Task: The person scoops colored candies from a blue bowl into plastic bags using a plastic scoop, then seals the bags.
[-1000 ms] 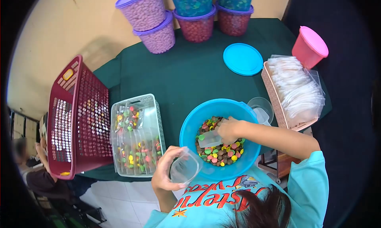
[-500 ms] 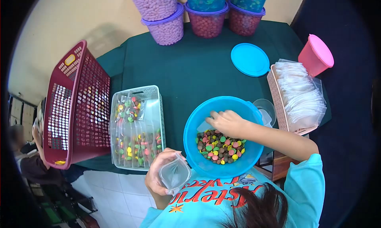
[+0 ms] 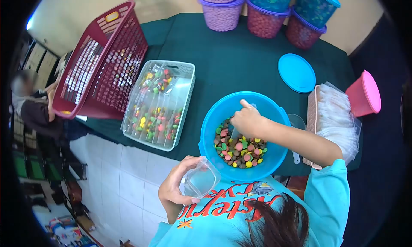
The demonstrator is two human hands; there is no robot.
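My left hand [image 3: 177, 183] is closed around a clear plastic pouch [image 3: 201, 178], its mouth spread wide beside the near left rim of the blue bowl [image 3: 281, 146]. No candy shows in the pouch. Inside the bowl lies a mix of brown, pink, green and yellow button-shaped candies [image 3: 244, 152]. Over them my right hand [image 3: 249, 121] is curled with the thumb up, gripping what looks like a pale translucent scoop [image 3: 235, 133], mostly hidden by the fingers and dipped among the candies.
A pale basket [image 3: 189, 92] of filled pouches and a tall maroon basket [image 3: 96, 75] stand left. At right are a blue lid [image 3: 297, 73], a bin of flat bags [image 3: 337, 116] and a pink tub [image 3: 361, 94]. Stacked tubs [image 3: 264, 21] line the back; a person [image 3: 38, 111] is far left.
The camera view has turned, shifting the table things mostly rightward. My right hand has gone from loosely bent fingers to a fist, lower over the candies. The left hand still holds the pouch.
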